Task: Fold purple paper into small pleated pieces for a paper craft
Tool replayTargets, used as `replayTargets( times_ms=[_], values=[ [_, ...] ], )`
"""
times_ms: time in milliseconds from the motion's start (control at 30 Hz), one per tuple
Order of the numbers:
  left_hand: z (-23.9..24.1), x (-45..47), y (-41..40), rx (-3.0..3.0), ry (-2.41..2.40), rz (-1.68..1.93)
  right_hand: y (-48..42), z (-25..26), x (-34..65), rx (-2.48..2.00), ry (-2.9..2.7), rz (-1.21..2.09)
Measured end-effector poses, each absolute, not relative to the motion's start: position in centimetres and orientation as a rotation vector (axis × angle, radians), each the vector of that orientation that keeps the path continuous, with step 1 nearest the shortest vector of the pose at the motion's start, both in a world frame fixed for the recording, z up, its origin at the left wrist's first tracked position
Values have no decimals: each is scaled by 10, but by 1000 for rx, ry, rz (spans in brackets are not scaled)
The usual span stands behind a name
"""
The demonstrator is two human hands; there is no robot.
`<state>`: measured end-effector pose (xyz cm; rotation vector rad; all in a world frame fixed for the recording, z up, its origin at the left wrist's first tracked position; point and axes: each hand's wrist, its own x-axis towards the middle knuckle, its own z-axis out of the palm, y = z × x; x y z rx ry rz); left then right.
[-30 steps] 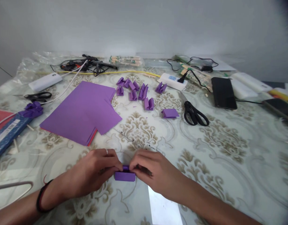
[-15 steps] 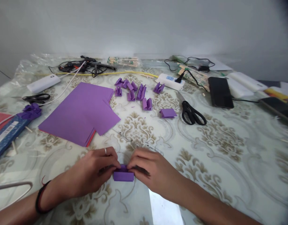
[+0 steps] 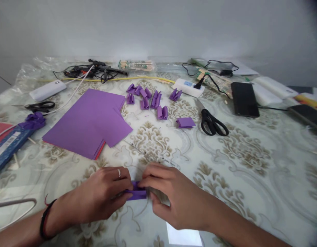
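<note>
A small folded piece of purple paper (image 3: 138, 195) lies on the table in front of me, with a raised flap along its near side. My left hand (image 3: 105, 188) pinches its left end, thumb at the front and fingers behind. My right hand (image 3: 171, 192) has bent fingertips on the back right part of the paper, and its thumb is by the right edge, a little apart from the fingers. The fingertips cover both ends of the fold. Beyond my hands lie several folded purple paper pieces (image 3: 144, 103), and one flatter folded piece (image 3: 185, 122) is nearer the scissors.
Large purple sheets (image 3: 83, 123) are stacked at left. Black-handled scissors (image 3: 212, 123) lie at right, a second pair (image 3: 41, 106) far left. A power strip (image 3: 188, 87), a phone (image 3: 244, 99), a white power bank (image 3: 48, 90) and tangled black cables (image 3: 96, 71) are at the back.
My left thumb has come onto the paper's near flap, which now looks narrower and tilted. My right thumb has moved away from its fingers, toward me.
</note>
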<state>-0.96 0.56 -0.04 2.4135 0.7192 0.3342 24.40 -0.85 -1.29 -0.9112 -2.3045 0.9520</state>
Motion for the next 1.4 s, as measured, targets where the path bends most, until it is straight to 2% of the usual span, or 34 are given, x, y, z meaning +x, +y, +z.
replayTargets(
  times_ms=[467, 1067, 1400],
  values=[
    [1, -10, 5, 2490, 589, 327, -8, -27, 243, -841, -2398, 763],
    [4, -12, 9, 2290, 596, 320, -8, -19, 245, -853, -2408, 905],
    [-1, -11, 6, 2335, 625, 307, -8, -19, 243, -877, -2410, 850]
  ],
)
